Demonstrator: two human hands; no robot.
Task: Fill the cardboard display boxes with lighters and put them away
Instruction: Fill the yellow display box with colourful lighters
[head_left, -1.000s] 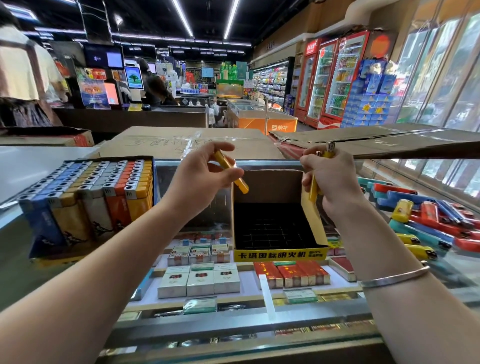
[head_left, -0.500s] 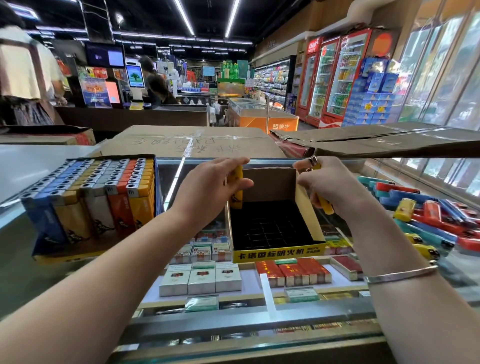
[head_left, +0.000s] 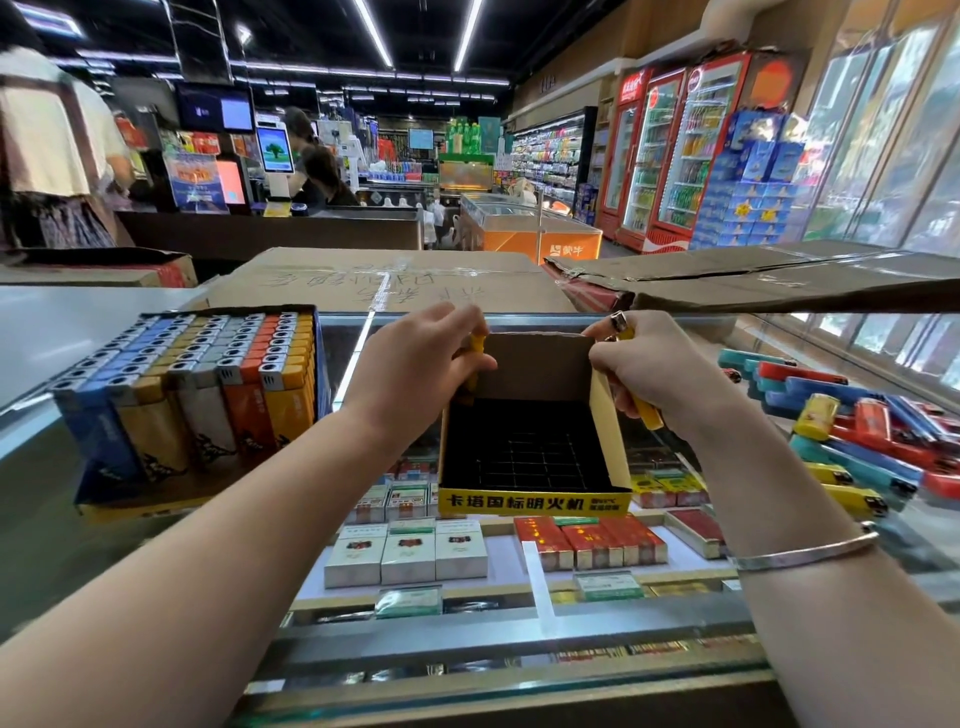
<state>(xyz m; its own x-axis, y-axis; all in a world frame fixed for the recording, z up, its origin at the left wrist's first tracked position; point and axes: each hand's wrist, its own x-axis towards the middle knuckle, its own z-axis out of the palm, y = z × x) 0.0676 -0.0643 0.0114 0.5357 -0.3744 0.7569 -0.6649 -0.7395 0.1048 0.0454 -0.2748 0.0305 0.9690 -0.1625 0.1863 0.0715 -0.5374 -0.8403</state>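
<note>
An empty yellow cardboard display box (head_left: 532, 501) with a black grid insert stands on the glass counter, its back flap upright. My left hand (head_left: 415, 371) holds a yellow lighter (head_left: 475, 353) at the box's back left corner. My right hand (head_left: 660, 374) holds another yellow lighter (head_left: 647, 413) at the back right corner, its metal top (head_left: 620, 322) sticking up above my fingers. A filled display box (head_left: 197, 400) of blue, gold, grey, orange and yellow lighters stands to the left. A loose pile of lighters (head_left: 857, 436) lies on the right.
The glass counter (head_left: 171, 545) shows cigarette packs (head_left: 408, 551) beneath it. Large flat cardboard cartons (head_left: 384, 280) lie behind the boxes, another carton (head_left: 769, 278) at the right. People stand at a checkout counter (head_left: 270, 234) farther back. Drink fridges (head_left: 670, 150) line the right wall.
Both hands have come down from mid-air to the display box's back corners, turning their yellow lighters from slanted to more upright against the box sides.
</note>
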